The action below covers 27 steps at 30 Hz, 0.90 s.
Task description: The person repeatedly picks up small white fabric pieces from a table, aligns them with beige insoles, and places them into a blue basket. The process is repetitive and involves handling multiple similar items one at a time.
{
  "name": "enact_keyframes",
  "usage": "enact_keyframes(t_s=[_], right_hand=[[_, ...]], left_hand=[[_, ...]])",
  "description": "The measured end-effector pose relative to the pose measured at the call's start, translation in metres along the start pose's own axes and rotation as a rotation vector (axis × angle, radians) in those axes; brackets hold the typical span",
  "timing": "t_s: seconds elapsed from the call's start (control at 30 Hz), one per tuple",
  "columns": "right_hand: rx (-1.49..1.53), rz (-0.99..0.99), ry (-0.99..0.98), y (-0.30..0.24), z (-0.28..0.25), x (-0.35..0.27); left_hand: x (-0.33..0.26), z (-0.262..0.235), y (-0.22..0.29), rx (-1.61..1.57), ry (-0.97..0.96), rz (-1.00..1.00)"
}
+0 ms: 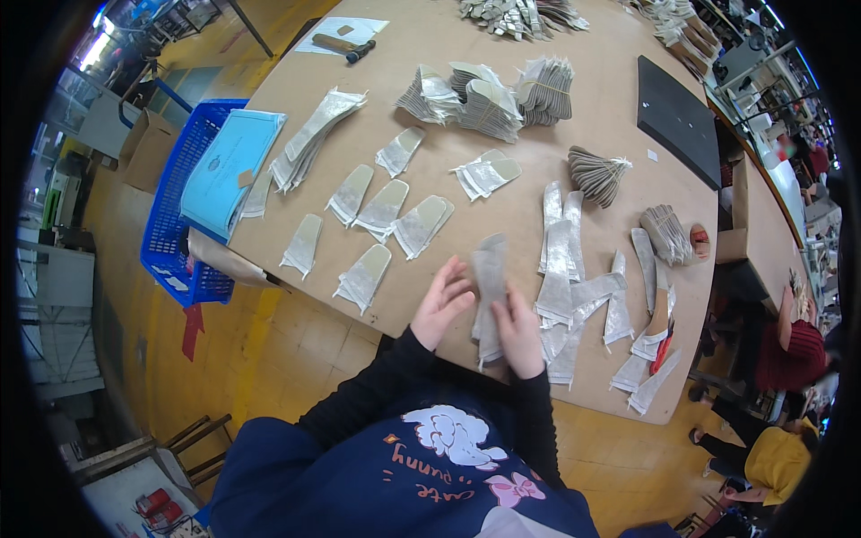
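Observation:
My left hand (441,301) and my right hand (519,330) hold a small stack of long grey fabric pieces (489,285) upright between them, above the near edge of the brown table (502,117). The left fingers are spread against the stack's left side. The right hand grips its lower right part. Just right of my hands lie more long silvery strips (563,269) in loose piles. To the left lie several small stacks of rounded grey and tan pieces (386,208).
A blue plastic crate (172,215) with a light blue folder (231,166) stands at the table's left. Bundles of cut pieces (502,94) lie at the far side, with a dark board (677,121), a hammer (343,45) and a red-handled tool (664,345). Other people sit at right (789,345).

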State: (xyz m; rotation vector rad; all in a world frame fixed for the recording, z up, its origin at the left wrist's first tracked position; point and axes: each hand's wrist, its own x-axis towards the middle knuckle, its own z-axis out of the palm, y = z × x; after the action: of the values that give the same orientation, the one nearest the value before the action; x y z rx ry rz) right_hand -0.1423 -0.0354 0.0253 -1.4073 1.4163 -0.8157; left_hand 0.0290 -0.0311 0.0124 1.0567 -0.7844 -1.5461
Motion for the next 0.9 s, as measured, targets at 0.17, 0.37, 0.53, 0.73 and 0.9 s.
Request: enact_keyframes(t_s=[0.17, 0.37, 0.53, 0.73, 0.9], right_hand=[[-0.254, -0.032, 0.331, 0.037, -0.067, 0.030], [-0.092, -0.059, 0.286, 0.032, -0.110, 0.006], [-0.051, 0.013, -0.038, 0.007, -0.073, -0.018], [-0.104, -0.012, -0.061, 0.001, -0.041, -0.010], [-0.086, -0.029, -0.039, 0.004, -0.041, -0.010]], left_hand=[[-0.009, -0.035, 0.031, 0.221, -0.203, -0.110], [-0.017, -0.061, 0.051, 0.284, -0.098, -0.024], [0.006, -0.115, 0.083, 0.469, 0.228, 0.233], [0.017, -0.179, 0.113, 0.948, 0.538, 0.327], [-0.003, -0.220, 0.118, 1.065, 0.714, 0.266]])
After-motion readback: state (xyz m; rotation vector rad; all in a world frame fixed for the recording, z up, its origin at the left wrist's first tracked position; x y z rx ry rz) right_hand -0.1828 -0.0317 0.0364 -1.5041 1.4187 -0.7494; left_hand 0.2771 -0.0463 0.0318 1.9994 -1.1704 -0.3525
